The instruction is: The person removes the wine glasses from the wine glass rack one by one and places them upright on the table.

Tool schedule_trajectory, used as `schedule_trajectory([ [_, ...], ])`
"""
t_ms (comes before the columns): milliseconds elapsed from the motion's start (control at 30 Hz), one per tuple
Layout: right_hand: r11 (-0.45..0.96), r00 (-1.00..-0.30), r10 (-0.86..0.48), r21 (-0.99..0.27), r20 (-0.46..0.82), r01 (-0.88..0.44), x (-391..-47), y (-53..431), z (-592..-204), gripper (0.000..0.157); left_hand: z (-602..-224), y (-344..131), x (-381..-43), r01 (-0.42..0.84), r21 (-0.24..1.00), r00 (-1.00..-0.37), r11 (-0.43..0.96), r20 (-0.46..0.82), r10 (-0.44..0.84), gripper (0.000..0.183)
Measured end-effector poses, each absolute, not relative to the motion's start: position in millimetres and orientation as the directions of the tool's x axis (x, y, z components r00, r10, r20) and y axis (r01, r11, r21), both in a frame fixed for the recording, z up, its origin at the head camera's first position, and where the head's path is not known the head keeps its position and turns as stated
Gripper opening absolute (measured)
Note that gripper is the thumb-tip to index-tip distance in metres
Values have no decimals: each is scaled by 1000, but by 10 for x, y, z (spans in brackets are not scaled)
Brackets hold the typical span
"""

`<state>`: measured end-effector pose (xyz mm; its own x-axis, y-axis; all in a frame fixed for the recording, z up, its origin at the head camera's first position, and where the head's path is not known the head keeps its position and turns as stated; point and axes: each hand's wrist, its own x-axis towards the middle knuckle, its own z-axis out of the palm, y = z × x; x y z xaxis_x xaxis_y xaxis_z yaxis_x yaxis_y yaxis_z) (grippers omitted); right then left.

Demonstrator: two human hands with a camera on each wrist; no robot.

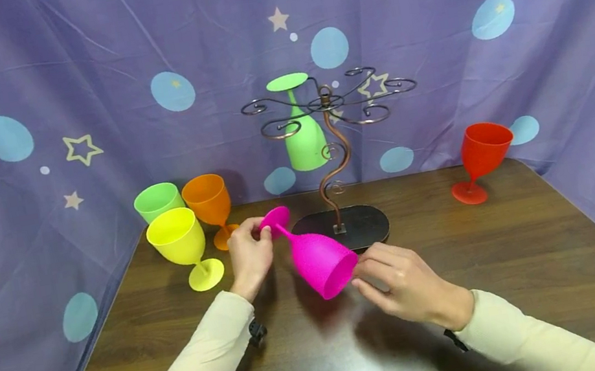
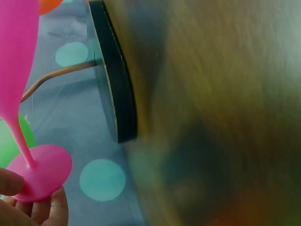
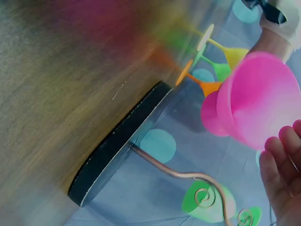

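A pink plastic goblet (image 1: 319,264) hangs tilted above the table, its bowl pointing down to the right. My left hand (image 1: 252,255) pinches the edge of its round foot; in the left wrist view thumb and fingers (image 2: 57,207) lie on either side of that foot (image 2: 44,174). At the goblet's rim is my right hand (image 1: 403,286), fingertips right by the edge. The right wrist view has those fingers (image 3: 287,155) fairly straight beside the open bowl (image 3: 263,101). Behind stands a metal stemware rack (image 1: 339,145) with curled arms, where a green goblet (image 1: 304,141) hangs upside down.
Left of my left hand stand a yellow goblet (image 1: 179,238), a green one (image 1: 158,201) and an orange one (image 1: 209,201), all upright. A red goblet (image 1: 483,151) stands at the back right. The rack's black oval base (image 1: 369,226) sits near the table's back edge, before a purple curtain (image 1: 223,21).
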<state>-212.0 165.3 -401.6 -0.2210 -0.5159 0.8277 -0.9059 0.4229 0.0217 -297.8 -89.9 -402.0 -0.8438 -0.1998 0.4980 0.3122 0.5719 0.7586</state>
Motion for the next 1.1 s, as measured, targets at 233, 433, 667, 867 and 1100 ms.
schedule_trajectory([
  [233,427,-130,-643,213,755,-879,-2116,1590,-4097,29,-4125,-822,-2951,241,832,-897,500,388,-214,8],
  [433,437,-121,-694,283,710,-854,-2147,1600,-4198,25,-4175,-755,-2926,177,865,-927,470,307,-216,9],
  [667,423,-42,-698,364,715,-830,-2156,1629,-4200,15,-4214,-694,-2879,156,885,-940,439,269,-208,10],
  [867,427,21,-666,404,746,-809,-2133,1643,-4128,21,-4256,-657,-2862,151,909,-954,389,236,-182,11],
  [1100,400,74,-599,378,797,-835,-2080,1694,-3946,16,-4264,-601,-2839,184,920,-968,345,230,-99,11],
])
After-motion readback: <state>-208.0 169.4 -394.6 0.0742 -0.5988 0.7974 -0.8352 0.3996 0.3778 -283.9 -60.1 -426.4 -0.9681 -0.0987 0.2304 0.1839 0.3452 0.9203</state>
